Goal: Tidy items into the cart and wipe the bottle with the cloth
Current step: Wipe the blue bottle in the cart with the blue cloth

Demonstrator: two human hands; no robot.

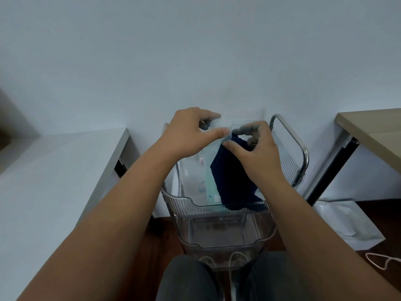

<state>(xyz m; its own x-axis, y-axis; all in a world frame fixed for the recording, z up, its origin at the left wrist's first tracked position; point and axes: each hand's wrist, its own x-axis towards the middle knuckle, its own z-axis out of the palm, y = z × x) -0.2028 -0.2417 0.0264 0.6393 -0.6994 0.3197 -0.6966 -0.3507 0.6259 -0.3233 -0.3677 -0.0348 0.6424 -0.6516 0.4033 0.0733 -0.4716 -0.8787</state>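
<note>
Gripping a clear bottle (213, 135) near its top, the left hand (186, 131) has thumb and fingers curled round it, and the bottle's long axis runs tilted from its upper end by the fingertips down and toward the camera into the top tray of the cart (195, 203). Right hand (258, 153) pinches a dark blue cloth (232, 179) against the bottle's right side, with the cloth hanging down over the tray's front rim. Bottle is see-through and kinda blurry, so can't tell whether its lower end touches the tray floor; a white table (54, 181) sits left and a wooden desk (373, 127) right.
</note>
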